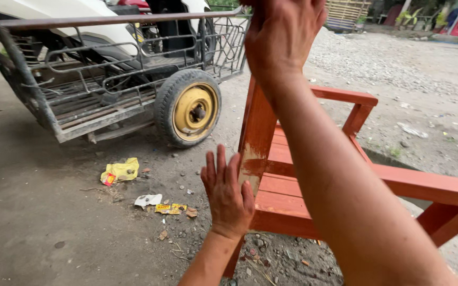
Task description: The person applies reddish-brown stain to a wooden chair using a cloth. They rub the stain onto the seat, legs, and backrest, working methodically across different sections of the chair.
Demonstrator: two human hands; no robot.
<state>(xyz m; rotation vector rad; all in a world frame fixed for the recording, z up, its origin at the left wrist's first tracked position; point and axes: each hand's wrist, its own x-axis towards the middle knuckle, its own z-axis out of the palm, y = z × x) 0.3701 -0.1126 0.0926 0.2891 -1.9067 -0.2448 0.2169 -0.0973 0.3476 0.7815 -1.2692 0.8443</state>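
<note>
An orange-red painted wooden bench [303, 198] is seen on the gravel at right, tipped over; its near upright post [255, 140], with a bare worn patch low down, is tilted

Open dirt ground [43, 228] lies left of the red wooden chair [292, 196], strewn only with flat litter [120, 170]. Farther left and behind, the metal cart [107, 79] with its yellow wheel [189, 108] blocks passage. To the right, the chair's armrest [430, 185] bars the way.
</note>
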